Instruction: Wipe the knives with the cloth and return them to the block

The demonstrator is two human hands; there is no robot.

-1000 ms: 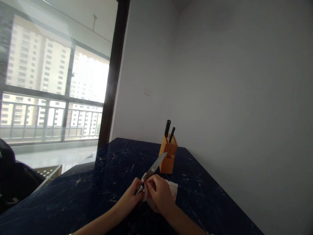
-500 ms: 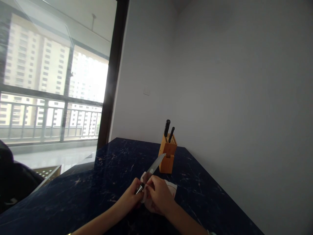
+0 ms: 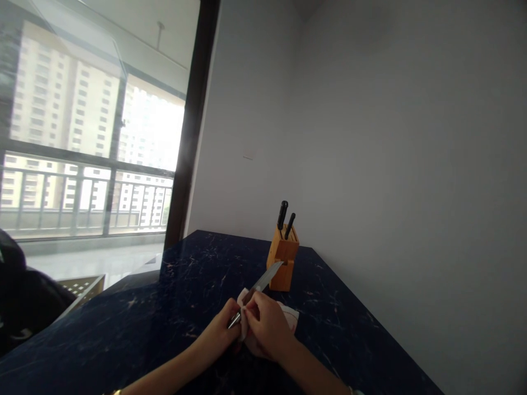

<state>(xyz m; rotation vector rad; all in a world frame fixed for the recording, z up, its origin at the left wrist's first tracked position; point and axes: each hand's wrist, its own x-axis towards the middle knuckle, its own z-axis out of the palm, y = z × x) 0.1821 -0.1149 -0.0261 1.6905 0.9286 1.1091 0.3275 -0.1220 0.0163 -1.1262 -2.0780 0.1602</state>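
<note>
Room corner, bearings from the hands, 12 o'clock straight ahead. A grey wall (image 3: 370,137) stands from 12 to 3 o'clock. A glazed door (image 3: 94,120) at 10 o'clock looks out past a balcony railing (image 3: 86,192) to tower blocks. A dark object (image 3: 24,291), unidentified, sits at 9 o'clock. A dark veined countertop (image 3: 177,296) runs beneath the hands and meets the wall, which backs a wooden knife block (image 3: 282,269) at 1 o'clock, its two black handles (image 3: 282,215) upright and within reach.

The knife (image 3: 262,280) is between the hands, its blade angled toward 1 o'clock and its tip just short of the block. The left hand (image 3: 216,332) is closed around the handle, anchoring the knife and keeping the tip raised off the countertop. The right hand (image 3: 267,326) is closed on a white cloth (image 3: 290,318), its fingers (image 3: 251,307) pinching the cloth against the base of the blade. The cloth's lower folds hang clear of the edge side, which is partly hidden.
</note>
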